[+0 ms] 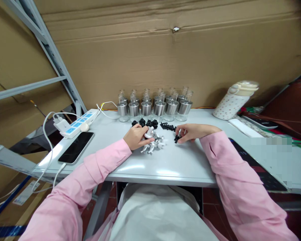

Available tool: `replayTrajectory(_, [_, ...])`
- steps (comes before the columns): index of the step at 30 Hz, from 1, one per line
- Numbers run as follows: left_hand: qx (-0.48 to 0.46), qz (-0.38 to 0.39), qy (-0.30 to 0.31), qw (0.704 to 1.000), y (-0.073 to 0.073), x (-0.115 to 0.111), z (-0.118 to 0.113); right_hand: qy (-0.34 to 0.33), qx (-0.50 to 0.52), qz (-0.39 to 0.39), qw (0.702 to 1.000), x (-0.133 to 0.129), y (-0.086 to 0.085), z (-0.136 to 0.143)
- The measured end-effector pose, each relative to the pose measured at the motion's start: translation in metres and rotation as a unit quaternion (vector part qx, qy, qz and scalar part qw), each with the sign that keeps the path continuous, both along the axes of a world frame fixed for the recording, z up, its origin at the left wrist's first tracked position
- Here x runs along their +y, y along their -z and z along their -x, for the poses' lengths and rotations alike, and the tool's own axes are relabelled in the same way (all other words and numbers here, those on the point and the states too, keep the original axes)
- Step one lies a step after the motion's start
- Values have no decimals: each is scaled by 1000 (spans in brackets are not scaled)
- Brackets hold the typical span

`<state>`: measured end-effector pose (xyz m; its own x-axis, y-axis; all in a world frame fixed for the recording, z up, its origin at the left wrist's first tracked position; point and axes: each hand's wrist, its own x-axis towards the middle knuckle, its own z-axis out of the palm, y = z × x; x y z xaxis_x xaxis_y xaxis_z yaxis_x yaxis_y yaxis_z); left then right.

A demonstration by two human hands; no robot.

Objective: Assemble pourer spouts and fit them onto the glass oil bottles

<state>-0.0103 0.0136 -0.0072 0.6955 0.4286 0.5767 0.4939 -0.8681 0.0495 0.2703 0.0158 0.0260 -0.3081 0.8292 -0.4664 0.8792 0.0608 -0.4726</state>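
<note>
My left hand (135, 136) is closed on a silver-white spout cap (149, 133), its thumb and fingers pinching the sides. Under and beside that hand lies a loose cluster of silver-white spout parts (153, 146). My right hand (188, 132) is bent down to the table, thumb and fingers curled around small black parts (177, 138); its grip is partly hidden. More small black pieces (167, 126) lie in a row left of it. Several round black caps (148, 123) stand behind my left hand.
Glass bottles with metal sleeves (146, 108) stand in rows along the cardboard wall (150, 60). A power strip (77, 124) with cables and a phone (76, 147) lie left. A dotted tumbler (232, 102) and a dark-screened device (258, 164) are right.
</note>
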Motion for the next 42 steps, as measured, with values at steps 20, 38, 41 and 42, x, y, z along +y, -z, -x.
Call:
replayTrajectory(20, [-13, -20, 3, 1000, -1, -1, -1, -112, 3, -80, 991, -1, -2, 11])
replayTrajectory(38, [-113, -74, 26, 991, -2, -4, -1, -111, 359, -132, 917, -23, -6, 74])
replayTrajectory(41, [-127, -93, 61, 986, -2, -4, -3, -133, 422, -121, 889, -32, -6, 91])
replayTrajectory(42, [-126, -96, 69, 985, -2, -4, -3, -134, 440, -114, 881, -34, -7, 95])
